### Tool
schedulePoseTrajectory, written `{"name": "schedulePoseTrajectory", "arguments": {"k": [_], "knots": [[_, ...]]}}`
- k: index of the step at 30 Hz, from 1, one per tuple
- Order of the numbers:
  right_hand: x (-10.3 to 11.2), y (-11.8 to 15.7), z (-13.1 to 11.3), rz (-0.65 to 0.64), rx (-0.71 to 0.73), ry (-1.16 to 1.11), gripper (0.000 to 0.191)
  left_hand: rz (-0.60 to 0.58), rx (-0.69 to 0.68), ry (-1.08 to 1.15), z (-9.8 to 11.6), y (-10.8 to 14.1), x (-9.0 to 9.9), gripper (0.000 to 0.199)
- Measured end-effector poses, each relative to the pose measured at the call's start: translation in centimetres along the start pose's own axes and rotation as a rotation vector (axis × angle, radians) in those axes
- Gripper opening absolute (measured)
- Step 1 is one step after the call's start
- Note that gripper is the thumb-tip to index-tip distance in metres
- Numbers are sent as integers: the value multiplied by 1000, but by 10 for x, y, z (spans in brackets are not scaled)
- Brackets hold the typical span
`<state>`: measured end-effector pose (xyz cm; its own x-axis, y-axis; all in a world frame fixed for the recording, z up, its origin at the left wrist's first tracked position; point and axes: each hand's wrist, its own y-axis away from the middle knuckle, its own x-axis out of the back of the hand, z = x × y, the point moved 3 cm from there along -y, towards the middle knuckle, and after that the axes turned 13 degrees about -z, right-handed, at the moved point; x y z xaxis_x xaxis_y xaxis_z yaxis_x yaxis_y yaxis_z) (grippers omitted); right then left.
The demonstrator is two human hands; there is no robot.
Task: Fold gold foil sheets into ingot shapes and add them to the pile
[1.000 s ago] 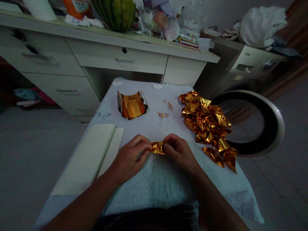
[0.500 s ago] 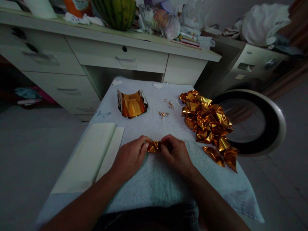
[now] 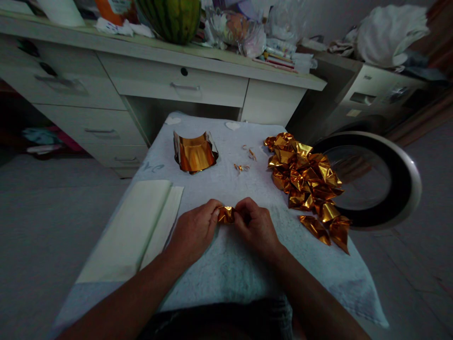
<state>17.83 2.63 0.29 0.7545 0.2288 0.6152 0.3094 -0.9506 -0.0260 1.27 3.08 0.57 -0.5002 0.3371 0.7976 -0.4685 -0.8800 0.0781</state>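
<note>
Between my hands is a small piece of gold foil [image 3: 226, 215], held just above the cloth-covered table [image 3: 226, 264]. My left hand [image 3: 197, 229] pinches its left end, and my right hand [image 3: 255, 226] pinches its right end. Beyond them at the left stands a curved stack of gold foil sheets [image 3: 196, 153]. Thin gold twists [image 3: 241, 167] lie near the middle of the cloth. A heap of folded gold foil pieces [image 3: 304, 172] covers the right side. Pale paper sheets [image 3: 123, 231] lie to the left of my left hand.
Behind the table is a white desk [image 3: 177, 85] with drawers, carrying a watermelon [image 3: 170, 19] and plastic bags [image 3: 240, 33]. At the right, a washing machine [image 3: 357, 99] has its round door [image 3: 406, 184] swung open beside the table's edge.
My hands have come slightly closer together, and less of the foil shows between them. The things on the table lie as before.
</note>
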Motion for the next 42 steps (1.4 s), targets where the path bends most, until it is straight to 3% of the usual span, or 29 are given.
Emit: {"name": "schedulePoseTrajectory", "arguments": {"k": [8,14,29,42], "knots": [[-1,0,1,46,-5,33,4,33,-55,6,4,1,-1,25],[-5,0,-1,-2,-13,87,7,83,-34,-23,0,2,-2,24],[-3,1,0,7,-28,78,7,47,-73,-14,6,2,2,25],[7,5,-1,35,32,-98,9,49,43,-49,0,0,2,26]]}}
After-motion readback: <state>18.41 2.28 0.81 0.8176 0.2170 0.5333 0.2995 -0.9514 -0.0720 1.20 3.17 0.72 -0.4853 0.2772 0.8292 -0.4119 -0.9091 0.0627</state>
